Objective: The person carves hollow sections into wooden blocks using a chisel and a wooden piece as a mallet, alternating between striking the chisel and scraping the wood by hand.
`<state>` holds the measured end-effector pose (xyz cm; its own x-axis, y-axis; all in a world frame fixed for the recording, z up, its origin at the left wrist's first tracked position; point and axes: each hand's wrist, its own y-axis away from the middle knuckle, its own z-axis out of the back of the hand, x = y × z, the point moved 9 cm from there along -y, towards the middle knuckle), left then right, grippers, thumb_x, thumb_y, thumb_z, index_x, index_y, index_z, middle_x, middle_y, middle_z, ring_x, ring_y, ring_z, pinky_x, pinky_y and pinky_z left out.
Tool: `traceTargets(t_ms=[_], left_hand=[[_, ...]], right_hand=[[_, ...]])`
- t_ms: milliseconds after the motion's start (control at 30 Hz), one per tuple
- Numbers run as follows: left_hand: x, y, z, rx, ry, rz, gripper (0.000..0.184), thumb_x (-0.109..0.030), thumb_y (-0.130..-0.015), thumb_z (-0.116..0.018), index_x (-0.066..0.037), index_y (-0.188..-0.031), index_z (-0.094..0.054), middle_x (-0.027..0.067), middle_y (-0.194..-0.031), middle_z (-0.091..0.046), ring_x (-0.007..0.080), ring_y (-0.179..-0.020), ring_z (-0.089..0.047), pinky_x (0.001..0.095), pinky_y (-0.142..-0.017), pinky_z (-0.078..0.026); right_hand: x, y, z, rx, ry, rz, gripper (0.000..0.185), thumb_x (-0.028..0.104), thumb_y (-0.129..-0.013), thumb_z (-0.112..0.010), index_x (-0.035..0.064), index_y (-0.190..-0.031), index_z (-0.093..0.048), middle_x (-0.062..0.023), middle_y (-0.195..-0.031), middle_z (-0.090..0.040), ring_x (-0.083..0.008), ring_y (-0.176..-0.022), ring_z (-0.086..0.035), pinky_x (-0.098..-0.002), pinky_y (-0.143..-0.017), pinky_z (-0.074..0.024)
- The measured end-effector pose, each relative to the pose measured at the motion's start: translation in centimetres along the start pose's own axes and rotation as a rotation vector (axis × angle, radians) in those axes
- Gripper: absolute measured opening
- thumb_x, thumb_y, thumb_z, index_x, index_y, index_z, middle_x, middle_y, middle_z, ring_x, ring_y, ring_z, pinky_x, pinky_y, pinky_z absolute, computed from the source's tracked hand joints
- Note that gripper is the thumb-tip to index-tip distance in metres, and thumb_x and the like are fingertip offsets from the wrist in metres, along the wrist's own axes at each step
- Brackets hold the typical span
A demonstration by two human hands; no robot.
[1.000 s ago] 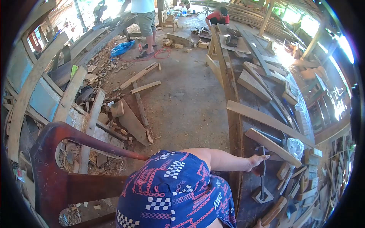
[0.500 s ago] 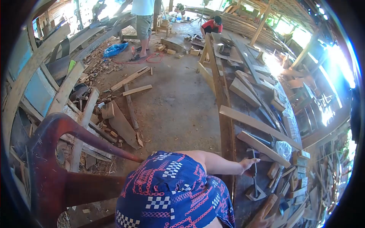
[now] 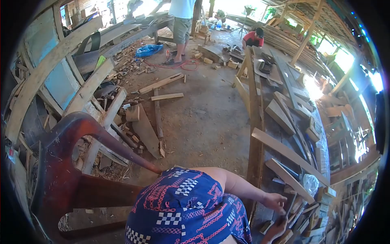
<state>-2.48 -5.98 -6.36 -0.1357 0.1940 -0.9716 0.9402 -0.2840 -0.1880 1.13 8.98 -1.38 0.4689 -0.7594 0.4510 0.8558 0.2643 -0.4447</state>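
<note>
1. Head view: your left hand is over the tabletop, its fingers loosely bent just beside a narrow dark piece; whether they grip it, you cannot tell from here.
2. Your right hand comes up from below, near the lower end of that piece; its fingers are blurred, so their hold cannot be told either.
3. The dark piece sits tilted at your left fingertips, beside the near end of a thick plank.
4. Watch out: with your hands so close together, a slip of the piece could catch your fingers. The crowded wood blocks could shift if your wrist knocks them, and a bump could slide the long board, which lies slantwise over the tabletop edge.
5. Count for you: two hands, one dark piece, one thick plank, one long slanting board, one clear plastic bag, one reddish-brown chair frame, one blue plastic sheet. At least two other people show, one standing, one crouching. The blocks overlap too much to count.
</note>
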Motion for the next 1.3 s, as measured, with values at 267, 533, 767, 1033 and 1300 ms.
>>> traceTargets(t_ms=[267, 533, 767, 1033, 1300], left_hand=[[1.9, 2.9, 0.1, 0.207, -1.136, -0.278, 0.091, -0.062, -0.064, -0.07, -0.005, -0.13, -0.047, 0.0179, -0.135, -0.042, 0.0374, -0.134, -0.028, 0.051, -0.111, -0.017], [3.0, 2.6, -0.7, 0.272, -1.21, -0.225, 0.09, -0.065, -0.067, -0.065, -0.006, -0.132, -0.047, 0.0169, -0.14, -0.037, 0.0366, -0.137, -0.023, 0.0542, -0.112, -0.012], [3.0, 2.9, -0.7, 0.281, -1.233, -0.203, 0.091, -0.065, -0.069, -0.063, -0.006, -0.136, -0.042, 0.0169, -0.143, -0.034, 0.0366, -0.138, -0.02, 0.0536, -0.113, -0.008], [3.1, 2.8, -0.7, 0.28, -1.229, -0.199, 0.089, -0.063, -0.072, -0.062, -0.005, -0.137, -0.041, 0.0163, -0.143, -0.035, 0.0361, -0.138, -0.021, 0.0526, -0.114, -0.008], [2.4, 2.6, -0.7, 0.251, -1.225, -0.223, 0.086, -0.061, -0.071, -0.063, -0.005, -0.134, -0.045, 0.0163, -0.141, -0.038, 0.0357, -0.137, -0.024, 0.0526, -0.113, -0.011]], right_hand=[[-2.4, 2.7, 5.1, -0.16, 0.207, -0.186, 0.025, 0.022, -0.083, -0.067, -0.002, -0.089, -0.068, -0.0203, -0.081, -0.067, -0.0363, -0.071, -0.063, -0.0415, -0.067, -0.0512], [-6.2, 3.6, 4.1, -0.268, 0.122, -0.276, 0.027, 0.022, -0.085, -0.066, -0.0035, -0.091, -0.069, -0.0216, -0.084, -0.067, -0.0352, -0.076, -0.063, -0.0395, -0.071, -0.0513], [-7.0, 4.0, 4.4, -0.283, 0.098, -0.288, 0.028, 0.023, -0.085, -0.066, -0.0039, -0.093, -0.069, -0.0219, -0.085, -0.067, -0.0351, -0.078, -0.064, -0.0394, -0.072, -0.0512], [-8.4, 4.3, 4.2, -0.263, 0.078, -0.32, 0.029, 0.023, -0.085, -0.066, -0.0044, -0.094, -0.069, -0.0223, -0.086, -0.068, -0.0349, -0.079, -0.064, -0.0394, -0.073, -0.0511], [-10.0, 5.2, 4.0, -0.246, 0.061, -0.379, 0.03, 0.023, -0.086, -0.066, -0.0049, -0.095, -0.068, -0.0227, -0.087, -0.068, -0.0347, -0.081, -0.064, -0.0393, -0.074, -0.0509]])
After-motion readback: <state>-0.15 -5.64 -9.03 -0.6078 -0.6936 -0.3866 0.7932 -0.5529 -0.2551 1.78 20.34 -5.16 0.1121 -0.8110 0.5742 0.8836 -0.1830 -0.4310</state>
